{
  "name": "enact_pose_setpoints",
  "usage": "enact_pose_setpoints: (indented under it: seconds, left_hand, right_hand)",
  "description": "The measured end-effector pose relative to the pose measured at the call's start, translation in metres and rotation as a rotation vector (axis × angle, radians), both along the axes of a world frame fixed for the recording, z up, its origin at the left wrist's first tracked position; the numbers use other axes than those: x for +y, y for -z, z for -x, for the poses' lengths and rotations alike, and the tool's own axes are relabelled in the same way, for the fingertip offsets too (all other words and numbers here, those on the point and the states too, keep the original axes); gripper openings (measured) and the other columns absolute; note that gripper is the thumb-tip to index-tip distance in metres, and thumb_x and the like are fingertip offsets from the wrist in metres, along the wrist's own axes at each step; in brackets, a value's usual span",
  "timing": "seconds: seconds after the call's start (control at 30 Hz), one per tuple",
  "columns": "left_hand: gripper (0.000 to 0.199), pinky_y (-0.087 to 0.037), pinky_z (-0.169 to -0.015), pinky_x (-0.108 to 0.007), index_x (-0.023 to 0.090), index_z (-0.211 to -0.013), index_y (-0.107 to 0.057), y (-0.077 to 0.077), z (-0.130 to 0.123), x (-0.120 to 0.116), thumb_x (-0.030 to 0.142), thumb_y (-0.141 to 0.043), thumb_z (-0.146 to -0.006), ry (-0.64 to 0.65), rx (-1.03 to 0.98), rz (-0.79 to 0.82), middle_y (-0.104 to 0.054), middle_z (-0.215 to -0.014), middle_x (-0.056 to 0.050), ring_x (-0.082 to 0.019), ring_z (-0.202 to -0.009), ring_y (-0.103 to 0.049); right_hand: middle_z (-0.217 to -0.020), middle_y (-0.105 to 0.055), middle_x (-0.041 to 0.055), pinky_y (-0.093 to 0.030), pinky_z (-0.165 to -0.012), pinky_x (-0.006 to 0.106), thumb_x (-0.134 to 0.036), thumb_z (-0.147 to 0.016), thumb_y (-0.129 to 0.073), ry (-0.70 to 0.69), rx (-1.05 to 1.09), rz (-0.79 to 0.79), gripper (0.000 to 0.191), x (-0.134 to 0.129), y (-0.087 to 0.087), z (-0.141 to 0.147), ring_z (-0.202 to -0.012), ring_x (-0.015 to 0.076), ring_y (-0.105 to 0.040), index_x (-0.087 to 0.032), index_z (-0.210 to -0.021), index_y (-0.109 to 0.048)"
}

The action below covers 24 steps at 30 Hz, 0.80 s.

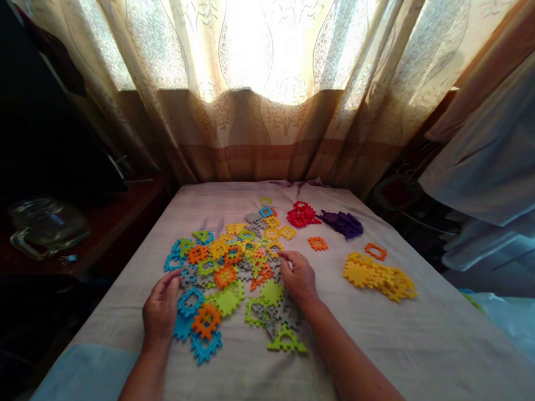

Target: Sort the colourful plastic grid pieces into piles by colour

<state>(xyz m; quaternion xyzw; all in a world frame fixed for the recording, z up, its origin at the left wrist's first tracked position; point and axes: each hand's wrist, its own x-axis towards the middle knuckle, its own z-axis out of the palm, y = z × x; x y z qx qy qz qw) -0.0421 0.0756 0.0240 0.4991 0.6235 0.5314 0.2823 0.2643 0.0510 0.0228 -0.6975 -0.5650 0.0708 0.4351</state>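
A mixed heap of flat, toothed plastic pieces (226, 275) in orange, blue, green, grey and yellow lies mid-table. At its left edge is my left hand (160, 306), fingers bent forward beside the blue pieces; whether they grip anything is unclear. My right hand (299, 277) rests at the heap's right edge, thumb and fingertips close together near yellow and grey pieces; what they hold, if anything, is too small to make out. Beyond and to the right lie a red pile (302, 214), a dark purple pile (343, 223) and a yellow pile (378, 276).
Two single orange pieces (317, 243) lie between the piles on the cloth-covered table (244, 385). A curtain (253, 128) hangs behind. At the left, a glass container (49, 225) stands on a dark red surface; light fabric (497, 148) hangs at right.
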Motion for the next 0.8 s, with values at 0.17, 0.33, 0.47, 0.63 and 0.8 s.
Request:
enact_pose_setpoints:
  seconds: [0.17, 0.33, 0.47, 0.63, 0.8]
  left_hand:
    - [0.047, -0.052, -0.089, -0.039, 0.019, -0.103, -0.069, -0.001, 0.000, -0.001, 0.054, -0.055, -0.075, -0.008, -0.017, 0.005, -0.073, -0.094, -0.008, -0.025, -0.095, -0.067]
    - [0.046, -0.052, -0.088, -0.038, 0.020, -0.103, -0.069, -0.002, -0.001, -0.002, 0.054, -0.055, -0.075, -0.009, -0.004, 0.016, -0.074, -0.094, -0.007, -0.025, -0.096, -0.068]
    - [0.046, -0.052, -0.088, -0.038, 0.020, -0.103, -0.068, -0.001, -0.001, -0.002, 0.054, -0.055, -0.076, -0.009, -0.015, 0.012, -0.074, -0.094, -0.007, -0.025, -0.097, -0.068]
    - [0.048, -0.053, -0.088, -0.037, 0.020, -0.103, -0.068, 0.001, -0.002, 0.000, 0.055, -0.056, -0.075, -0.017, -0.005, 0.024, -0.074, -0.093, -0.006, -0.025, -0.096, -0.068]
    - [0.049, -0.055, -0.082, -0.035, 0.018, -0.104, -0.068, -0.004, -0.004, -0.002, 0.055, -0.055, -0.074, -0.006, -0.009, 0.023, -0.074, -0.093, -0.007, -0.024, -0.093, -0.068]
  right_hand:
    - [-0.099, -0.071, 0.0056, -0.045, -0.089, 0.032, -0.017, -0.085, -0.050, -0.105, -0.131, 0.055, 0.025, 0.004, -0.004, 0.018, -0.094, 0.0197, -0.060, -0.021, -0.094, -0.073]
    - [-0.098, -0.069, 0.0071, -0.043, -0.086, 0.034, -0.014, -0.085, -0.051, -0.024, -0.217, 0.195, 0.027, -0.001, -0.008, 0.013, -0.095, 0.0221, -0.057, -0.022, -0.097, -0.074]
    - [-0.103, -0.066, 0.0082, -0.040, -0.087, 0.037, -0.018, -0.085, -0.055, -0.034, -0.278, 0.293, 0.022, -0.006, -0.016, 0.017, -0.101, 0.0242, -0.054, -0.023, -0.092, -0.075]
    - [-0.110, -0.064, 0.0090, -0.037, -0.090, 0.037, -0.035, -0.081, -0.066, -0.102, -0.312, 0.286, 0.028, -0.012, -0.020, 0.025, -0.106, 0.0252, -0.052, -0.022, -0.104, -0.073]
    - [-0.114, -0.063, 0.0069, -0.035, -0.091, 0.037, -0.035, -0.079, -0.067, -0.174, -0.326, 0.260, 0.021, -0.017, -0.023, 0.025, -0.109, 0.0240, -0.051, -0.027, -0.097, -0.074]
